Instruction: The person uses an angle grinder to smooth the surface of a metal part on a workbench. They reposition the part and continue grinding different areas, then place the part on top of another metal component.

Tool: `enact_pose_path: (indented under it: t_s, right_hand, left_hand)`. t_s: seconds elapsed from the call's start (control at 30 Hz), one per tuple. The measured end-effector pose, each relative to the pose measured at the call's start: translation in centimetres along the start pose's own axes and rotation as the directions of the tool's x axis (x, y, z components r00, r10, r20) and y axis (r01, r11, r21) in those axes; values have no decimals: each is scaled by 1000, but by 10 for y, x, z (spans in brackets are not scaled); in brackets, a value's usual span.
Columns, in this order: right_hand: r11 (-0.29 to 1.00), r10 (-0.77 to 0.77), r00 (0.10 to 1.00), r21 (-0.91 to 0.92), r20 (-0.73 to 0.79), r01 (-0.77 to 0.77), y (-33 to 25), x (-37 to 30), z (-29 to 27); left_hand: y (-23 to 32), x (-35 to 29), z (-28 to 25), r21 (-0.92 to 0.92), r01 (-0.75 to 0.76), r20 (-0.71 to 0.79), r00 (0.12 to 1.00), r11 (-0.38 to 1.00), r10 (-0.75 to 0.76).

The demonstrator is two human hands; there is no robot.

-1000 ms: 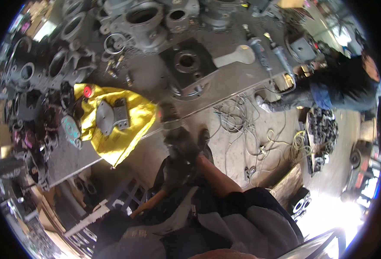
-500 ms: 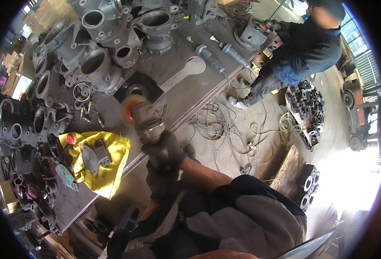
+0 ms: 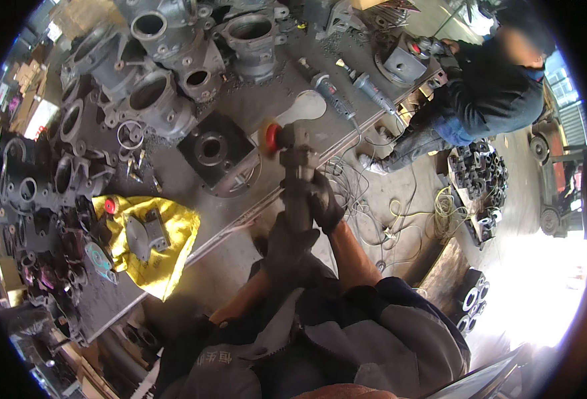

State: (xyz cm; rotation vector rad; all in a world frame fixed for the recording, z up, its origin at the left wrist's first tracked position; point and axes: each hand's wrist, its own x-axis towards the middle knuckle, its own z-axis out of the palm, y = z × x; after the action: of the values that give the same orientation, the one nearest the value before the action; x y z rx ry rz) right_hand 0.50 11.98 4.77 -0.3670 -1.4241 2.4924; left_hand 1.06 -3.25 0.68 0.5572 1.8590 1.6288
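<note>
My left hand (image 3: 287,241), in a dark glove, is wrapped round the rear of an angle grinder (image 3: 299,163). Farther up the tool's body, my gloved right hand (image 3: 325,202) grips it from the right side. The grinder carries a red-centred wheel (image 3: 271,137) with a blurred tan rim, held over the table's near edge. Just left of the wheel, and apart from it, a square dark metal casting (image 3: 200,163) with a round central hole lies on the table. A yellow cloth (image 3: 177,249) with a grey metal part (image 3: 146,236) on it is farther left.
Rough castings (image 3: 150,100) crowd the table's left and far side. Two straight grinders (image 3: 333,96) lie beyond my hands. Cables (image 3: 347,193) tangle on the floor. At the far right a co-worker (image 3: 486,100) bends over another casting (image 3: 406,63).
The grinder has moved right, away from the square casting, which now shows fully. Both my hands have shifted right with it, still gripping. The view has shifted slightly.
</note>
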Motion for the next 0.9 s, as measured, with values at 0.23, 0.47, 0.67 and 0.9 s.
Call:
enact_pose_path:
  t_s: [0.23, 0.47, 0.67, 0.9]
  right_hand:
    - [868, 35, 985, -483, -171, -115, -2, 15, -25]
    - [810, -26, 969, -573, -244, -123, 36, 70, -71]
    - [780, 130, 985, -602, -110, -170, 17, 101, -148]
    - [593, -43, 964, -783, -261, -186, -46, 129, -238]
  left_hand:
    - [-17, 51, 18, 234, -182, -183, 956, 955, 227]
    - [-41, 119, 26, 663, 32, -200, 971, 747, 135]
    - [-61, 175, 36, 157, 249, -449, 880, 956, -156]
    - [-105, 221, 36, 185, 204, -641, 767, 961, -39]
